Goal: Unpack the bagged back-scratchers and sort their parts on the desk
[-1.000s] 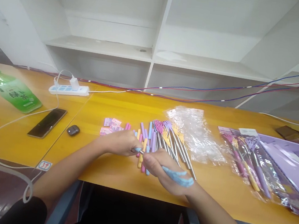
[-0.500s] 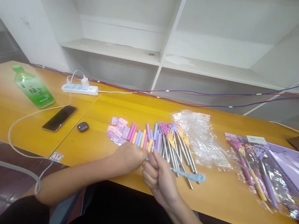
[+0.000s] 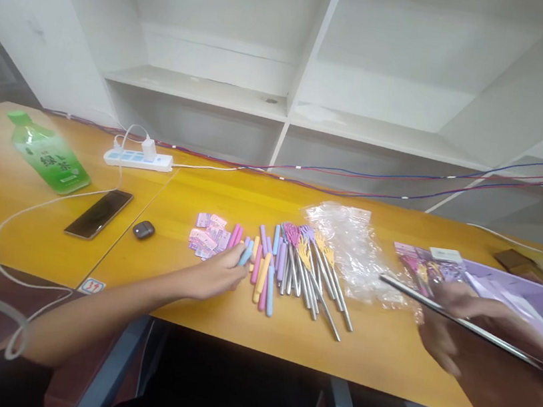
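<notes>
Left hand (image 3: pixel 218 275) pinches a blue sleeve (image 3: pixel 246 252) over the sleeve pile. Right hand (image 3: pixel 456 324), blurred, grips a metal rod (image 3: pixel 457 320), long axis pointing leftward, well apart.

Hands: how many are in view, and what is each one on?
2. The left hand rests on the pastel sleeves, holding a blue sleeve. The right hand, blurred, holds a metal rod.

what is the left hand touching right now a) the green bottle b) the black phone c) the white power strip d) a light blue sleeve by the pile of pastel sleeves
d: the left hand has its fingertips on a light blue sleeve at the pile's edge, while the green bottle, black phone and white power strip lie apart from it.
</notes>
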The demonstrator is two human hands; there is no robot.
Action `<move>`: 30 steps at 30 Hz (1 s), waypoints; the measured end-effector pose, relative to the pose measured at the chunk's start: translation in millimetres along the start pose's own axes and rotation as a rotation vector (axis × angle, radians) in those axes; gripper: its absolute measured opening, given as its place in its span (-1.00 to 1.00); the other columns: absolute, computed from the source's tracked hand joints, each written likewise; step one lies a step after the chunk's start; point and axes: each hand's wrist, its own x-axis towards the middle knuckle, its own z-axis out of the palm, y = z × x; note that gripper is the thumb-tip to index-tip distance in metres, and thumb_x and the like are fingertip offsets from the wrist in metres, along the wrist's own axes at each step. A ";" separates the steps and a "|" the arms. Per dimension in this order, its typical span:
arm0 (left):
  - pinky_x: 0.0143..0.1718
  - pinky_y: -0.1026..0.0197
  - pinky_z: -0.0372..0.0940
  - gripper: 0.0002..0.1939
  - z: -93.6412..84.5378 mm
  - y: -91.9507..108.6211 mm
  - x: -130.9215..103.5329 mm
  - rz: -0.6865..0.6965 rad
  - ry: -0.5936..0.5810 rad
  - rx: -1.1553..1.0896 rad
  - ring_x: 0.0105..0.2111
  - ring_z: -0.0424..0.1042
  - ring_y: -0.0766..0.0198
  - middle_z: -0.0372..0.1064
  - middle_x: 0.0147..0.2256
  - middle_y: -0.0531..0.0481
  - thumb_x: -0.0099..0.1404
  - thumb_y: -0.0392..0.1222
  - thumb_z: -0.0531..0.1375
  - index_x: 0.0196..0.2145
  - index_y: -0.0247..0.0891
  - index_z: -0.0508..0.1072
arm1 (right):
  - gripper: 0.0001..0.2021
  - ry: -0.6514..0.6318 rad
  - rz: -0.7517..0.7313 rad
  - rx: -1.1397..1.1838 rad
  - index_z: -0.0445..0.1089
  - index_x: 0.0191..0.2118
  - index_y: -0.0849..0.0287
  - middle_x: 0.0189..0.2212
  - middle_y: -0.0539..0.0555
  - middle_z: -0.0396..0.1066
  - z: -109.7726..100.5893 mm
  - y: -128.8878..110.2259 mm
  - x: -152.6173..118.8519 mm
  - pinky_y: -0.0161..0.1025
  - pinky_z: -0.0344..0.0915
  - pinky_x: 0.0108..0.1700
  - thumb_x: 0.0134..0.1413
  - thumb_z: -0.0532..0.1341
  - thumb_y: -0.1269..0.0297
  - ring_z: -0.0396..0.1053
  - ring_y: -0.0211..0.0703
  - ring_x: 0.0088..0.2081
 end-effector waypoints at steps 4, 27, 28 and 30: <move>-0.42 0.23 0.28 -0.89 22.3 -12.3 45.0 0.091 0.012 -0.091 -0.49 0.39 0.24 0.32 -0.49 0.06 0.27 -0.36 0.07 -0.31 -0.17 0.31 | -0.20 -0.124 0.031 -0.079 0.17 -0.68 0.04 -0.47 0.27 0.34 27.4 4.8 36.6 0.04 0.20 -0.40 0.16 -0.14 -0.59 0.24 0.01 -0.51; 0.32 -0.15 0.33 -0.58 25.6 -64.0 73.7 0.325 0.242 0.449 0.17 0.40 0.01 0.15 0.13 -0.17 0.40 -0.33 0.19 0.19 -0.15 0.41 | -0.70 -0.155 0.000 -1.031 0.41 -0.04 0.14 -0.01 0.21 0.49 149.1 75.6 67.2 -0.22 0.14 -0.27 0.55 0.01 0.09 0.50 -0.04 -0.19; 0.30 -0.14 0.35 -0.57 25.9 -63.6 72.0 0.329 0.226 0.460 0.16 0.40 0.01 0.15 0.12 -0.17 0.41 -0.32 0.19 0.21 -0.15 0.40 | -0.70 -0.146 -0.008 -1.000 0.42 -0.05 0.13 -0.01 0.19 0.49 147.9 76.2 67.4 -0.22 0.15 -0.28 0.54 0.02 0.09 0.49 -0.06 -0.21; 0.30 -0.15 0.34 -0.59 26.9 -62.5 68.2 0.368 0.193 0.510 0.18 0.38 0.00 0.17 0.11 -0.18 0.43 -0.31 0.18 0.21 -0.17 0.39 | -0.71 -0.121 -0.022 -0.928 0.44 -0.09 0.11 -0.04 0.16 0.51 139.0 76.6 69.5 -0.21 0.17 -0.27 0.51 0.04 0.08 0.47 -0.07 -0.22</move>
